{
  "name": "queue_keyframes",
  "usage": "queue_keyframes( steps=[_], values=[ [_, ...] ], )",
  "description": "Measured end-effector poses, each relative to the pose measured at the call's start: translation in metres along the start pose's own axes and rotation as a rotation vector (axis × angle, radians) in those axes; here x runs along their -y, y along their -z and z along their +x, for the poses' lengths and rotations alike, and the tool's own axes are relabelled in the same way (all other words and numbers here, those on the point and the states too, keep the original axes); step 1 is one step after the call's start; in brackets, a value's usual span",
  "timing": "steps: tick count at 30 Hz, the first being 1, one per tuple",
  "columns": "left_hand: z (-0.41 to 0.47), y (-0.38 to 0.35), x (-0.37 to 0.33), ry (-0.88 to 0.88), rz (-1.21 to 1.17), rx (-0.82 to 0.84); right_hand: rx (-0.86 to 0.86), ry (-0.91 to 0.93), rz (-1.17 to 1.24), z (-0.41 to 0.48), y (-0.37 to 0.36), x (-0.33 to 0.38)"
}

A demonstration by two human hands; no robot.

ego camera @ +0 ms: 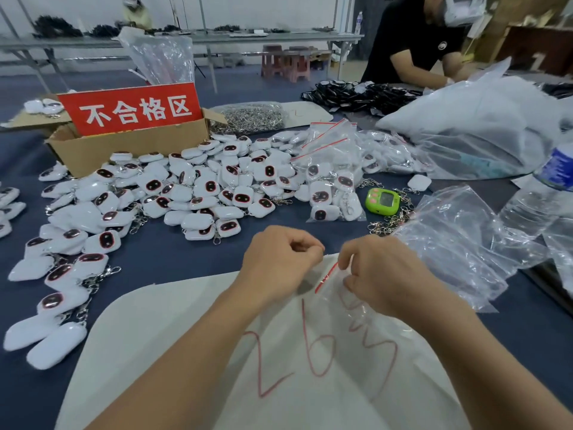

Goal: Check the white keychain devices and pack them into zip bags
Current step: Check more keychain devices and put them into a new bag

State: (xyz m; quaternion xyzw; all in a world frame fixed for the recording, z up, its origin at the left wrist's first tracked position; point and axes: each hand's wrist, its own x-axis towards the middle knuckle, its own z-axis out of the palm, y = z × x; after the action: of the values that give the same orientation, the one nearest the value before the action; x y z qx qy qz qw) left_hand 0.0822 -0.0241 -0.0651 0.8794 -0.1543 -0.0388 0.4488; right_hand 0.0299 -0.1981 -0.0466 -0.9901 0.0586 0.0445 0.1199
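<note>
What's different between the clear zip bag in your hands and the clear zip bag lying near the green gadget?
The clear zip bag in the hands looks empty; the clear zip bag beside the green gadget holds white keychain devices. The held one is pinched at its red strip by the left hand and right hand; the filled one lies untouched on the blue tablecloth. Both are transparent with red strips.

Both hands pinching, close together at centre.
The left hand is curling into a loose fist, thumb pressing against its fingertips; the right hand is bending at the wrist, fingers tucking down, fingertips nearly meeting the left's.
</note>
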Motion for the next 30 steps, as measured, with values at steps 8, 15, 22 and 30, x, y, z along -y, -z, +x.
queue_keyframes(
  steps=[8, 15, 22, 30],
  values=[
    [-0.014, 0.014, 0.030, -0.001, 0.018, -0.154, -0.056, 0.135, 0.145, 0.018, -0.019, 0.042],
    [-0.010, 0.054, 0.048, 0.194, -0.498, -0.332, -0.267, 0.275, 0.746, 0.043, -0.028, 0.111],
    [-0.001, 0.092, 0.077, 0.303, -0.756, -0.550, -0.307, 0.331, 0.982, 0.066, -0.047, 0.146],
    [-0.006, 0.096, 0.066, 0.068, -0.234, -0.823, -0.423, 0.214, 0.968, 0.070, -0.056, 0.133]
  ],
)
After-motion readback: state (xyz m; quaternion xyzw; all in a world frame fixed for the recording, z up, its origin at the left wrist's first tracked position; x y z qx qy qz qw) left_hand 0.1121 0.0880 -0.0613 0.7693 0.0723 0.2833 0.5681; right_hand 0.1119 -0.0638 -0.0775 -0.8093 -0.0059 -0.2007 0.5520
